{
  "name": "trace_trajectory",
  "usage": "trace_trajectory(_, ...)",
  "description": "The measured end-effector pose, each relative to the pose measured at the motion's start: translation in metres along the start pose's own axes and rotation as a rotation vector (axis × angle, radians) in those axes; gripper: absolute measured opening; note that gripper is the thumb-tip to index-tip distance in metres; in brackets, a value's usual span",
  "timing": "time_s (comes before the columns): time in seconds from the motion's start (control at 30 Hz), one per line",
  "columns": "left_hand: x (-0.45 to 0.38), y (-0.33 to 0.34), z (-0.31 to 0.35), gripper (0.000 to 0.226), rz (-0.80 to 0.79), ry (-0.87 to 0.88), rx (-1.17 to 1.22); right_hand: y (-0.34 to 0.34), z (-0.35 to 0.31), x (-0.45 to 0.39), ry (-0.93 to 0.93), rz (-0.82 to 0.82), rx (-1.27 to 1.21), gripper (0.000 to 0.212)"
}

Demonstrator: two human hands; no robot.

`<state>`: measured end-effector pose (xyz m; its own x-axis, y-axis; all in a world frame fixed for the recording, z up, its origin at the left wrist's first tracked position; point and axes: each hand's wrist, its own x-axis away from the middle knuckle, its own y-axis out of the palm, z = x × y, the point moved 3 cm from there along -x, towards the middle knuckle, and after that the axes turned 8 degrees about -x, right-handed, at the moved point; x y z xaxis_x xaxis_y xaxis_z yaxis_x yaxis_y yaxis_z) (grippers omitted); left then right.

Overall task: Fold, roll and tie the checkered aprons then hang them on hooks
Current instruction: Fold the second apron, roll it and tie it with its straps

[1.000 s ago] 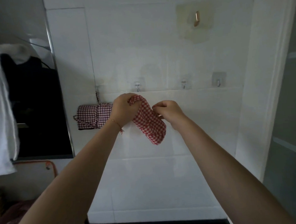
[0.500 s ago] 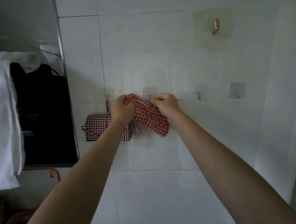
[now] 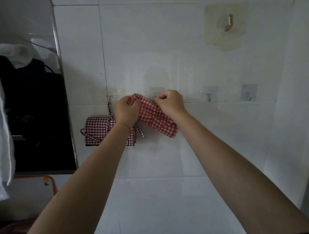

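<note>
Left hand [image 3: 126, 111]: raised to the wall, fingers curled tight round the upper end of a rolled red-checked apron [image 3: 156, 117], with a thin red thread at the wrist. Right hand [image 3: 170, 102]: fingers curled and pinching at the top edge of the same roll, just beside a clear wall hook [image 3: 155, 94] that the hand partly hides; whether a tie string lies in the pinch cannot be told. The roll slants from the left hand down to the right, its lower end hanging free against the white tiled wall [image 3: 165, 55]. Behind the left wrist a second apron [image 3: 98, 129], darker checked, rolled and tied, hangs from the leftmost hook [image 3: 109, 97] by its string. Two more hooks, one clear [image 3: 209, 95] and one grey [image 3: 249, 94], sit in the same row to the right, both bare. A copper-coloured hook [image 3: 228, 24] is fixed higher up on a yellowed patch. At far left, white cloth [image 3: 1, 122] hangs beside a dark panel [image 3: 38, 121].
</note>
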<state>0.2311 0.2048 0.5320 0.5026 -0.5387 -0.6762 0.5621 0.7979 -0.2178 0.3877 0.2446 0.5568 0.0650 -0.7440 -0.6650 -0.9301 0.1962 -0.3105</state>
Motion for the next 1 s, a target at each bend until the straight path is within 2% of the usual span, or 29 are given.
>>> trace_trajectory(0.17,0.000,0.001,0.000,0.023,-0.019,0.014,0.013,0.000,0.005,0.000,0.038,0.007,-0.095,0.014)
trace_trajectory(0.27,0.001,0.000,0.001,0.022,-0.032,0.015,0.016,0.001,0.001,0.002,-0.059,0.001,-0.044,0.004)
trace_trajectory(0.43,0.000,0.003,-0.002,0.022,-0.048,0.015,0.004,0.004,0.001,0.011,-0.198,-0.030,0.121,0.011)
trace_trajectory(0.7,0.003,0.002,-0.004,0.029,-0.072,0.120,-0.119,-0.002,0.015,0.020,-0.124,-0.042,0.023,0.016)
trace_trajectory(0.8,0.010,-0.002,-0.007,0.045,0.010,0.238,-0.269,-0.006,0.025,0.027,-0.088,-0.020,0.041,0.011)
trace_trajectory(0.87,0.018,-0.003,-0.006,0.055,0.049,0.275,-0.260,-0.006,0.029,0.032,-0.084,-0.011,0.034,0.020)
trace_trajectory(1.0,0.034,-0.001,-0.008,0.057,0.146,0.321,-0.264,-0.005,0.035,0.046,-0.160,-0.012,0.123,0.065)
